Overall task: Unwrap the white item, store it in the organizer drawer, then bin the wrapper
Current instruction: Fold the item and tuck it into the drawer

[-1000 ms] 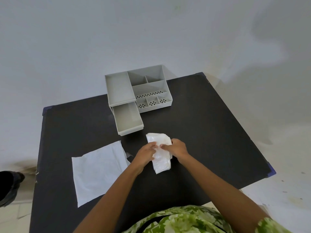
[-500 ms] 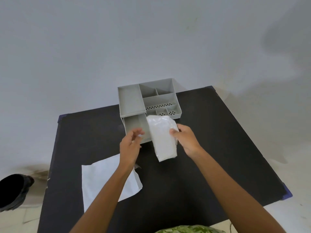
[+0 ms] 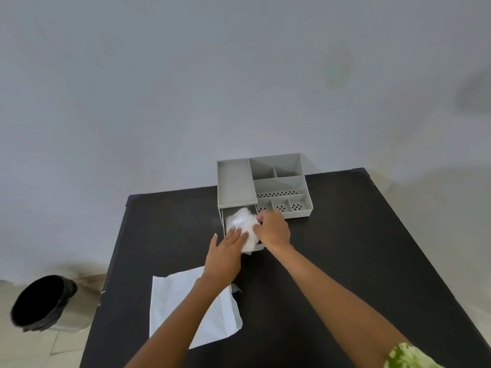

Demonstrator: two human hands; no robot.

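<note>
The white item (image 3: pixel 243 223), a crumpled soft bundle, lies in the pulled-out drawer (image 3: pixel 223 217) of the grey organizer (image 3: pixel 276 181) at the table's far side. My left hand (image 3: pixel 228 247) rests flat on the item's near end, fingers spread. My right hand (image 3: pixel 272 227) grips the item's right side with curled fingers. The flat white wrapper (image 3: pixel 172 309) lies on the black table (image 3: pixel 345 248) near the front left, partly under my left forearm.
A black-lined bin (image 3: pixel 39 301) stands on the floor left of the table. The organizer has several small compartments, some perforated. A grey wall rises behind the table. A small dark scrap (image 3: pixel 236 288) lies by the wrapper's right edge.
Both hands carried the white item forward from mid-table and lowered it into the open drawer. My left hand, which had let go, now presses on the item.
</note>
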